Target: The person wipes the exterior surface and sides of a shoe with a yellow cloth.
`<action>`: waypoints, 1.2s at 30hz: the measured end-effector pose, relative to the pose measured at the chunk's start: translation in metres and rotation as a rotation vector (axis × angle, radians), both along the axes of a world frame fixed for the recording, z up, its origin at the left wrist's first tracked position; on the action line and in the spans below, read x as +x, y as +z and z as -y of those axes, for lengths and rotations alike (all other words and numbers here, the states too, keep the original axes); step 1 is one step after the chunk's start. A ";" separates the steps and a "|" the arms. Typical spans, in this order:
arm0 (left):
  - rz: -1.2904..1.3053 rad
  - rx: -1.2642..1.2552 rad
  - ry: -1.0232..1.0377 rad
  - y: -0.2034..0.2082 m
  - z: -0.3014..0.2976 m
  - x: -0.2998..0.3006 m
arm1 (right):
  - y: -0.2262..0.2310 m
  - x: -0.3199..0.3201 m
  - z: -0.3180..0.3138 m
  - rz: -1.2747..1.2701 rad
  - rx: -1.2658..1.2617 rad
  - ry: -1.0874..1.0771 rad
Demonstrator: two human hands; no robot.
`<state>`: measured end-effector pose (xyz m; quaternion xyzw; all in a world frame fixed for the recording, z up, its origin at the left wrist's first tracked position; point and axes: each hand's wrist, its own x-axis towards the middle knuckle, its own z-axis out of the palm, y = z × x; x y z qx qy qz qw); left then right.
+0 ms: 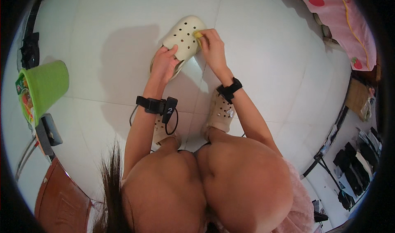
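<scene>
A cream clog [186, 39] with round holes in its upper is held above the tiled floor, toe pointing away from me. My left hand [164, 64] grips it at the foot opening, thumb on top of the upper and the other fingers partly hidden. At the clog's right side, my right hand [214, 50] pinches a small yellow piece [198, 34] between thumb and fingers. That piece sits against the upper near the holes; its exact kind is too small to make out.
My feet wear beige clogs [221, 111], the right one with charms. A green bin [51, 83] stands at the left, above a brown wooden panel [61, 196]. Pink strawberry-print cloth [335, 23] hangs at the far right. Dark clothes [354, 167] lie at the right.
</scene>
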<state>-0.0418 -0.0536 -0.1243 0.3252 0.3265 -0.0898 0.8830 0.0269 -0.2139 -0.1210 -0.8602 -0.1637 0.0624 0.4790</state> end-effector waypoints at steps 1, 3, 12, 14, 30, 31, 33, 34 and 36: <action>0.002 -0.001 -0.001 0.004 0.001 0.001 | 0.000 0.003 0.006 0.014 -0.002 -0.087; 0.017 0.072 -0.018 0.013 0.002 0.004 | -0.007 0.014 0.016 0.000 0.078 -0.286; -0.052 0.187 0.091 0.041 -0.011 0.005 | 0.020 0.017 0.026 -0.522 0.673 -0.373; -0.013 0.160 0.069 0.043 -0.014 0.006 | 0.028 0.015 0.026 -0.576 0.733 -0.349; 0.095 -0.065 0.043 0.041 -0.020 0.006 | 0.055 0.022 -0.013 0.168 0.193 -0.048; 0.094 -0.067 0.045 0.043 -0.019 0.006 | 0.054 0.024 -0.014 0.199 0.164 -0.032; 0.085 -0.096 0.037 0.048 -0.017 0.007 | 0.052 0.022 -0.015 0.229 0.133 -0.013; 0.085 -0.095 0.041 0.048 -0.017 0.006 | 0.049 0.017 -0.016 0.175 0.137 -0.014; 0.004 -0.145 0.102 0.042 -0.015 0.003 | 0.044 0.001 -0.018 0.121 0.140 -0.013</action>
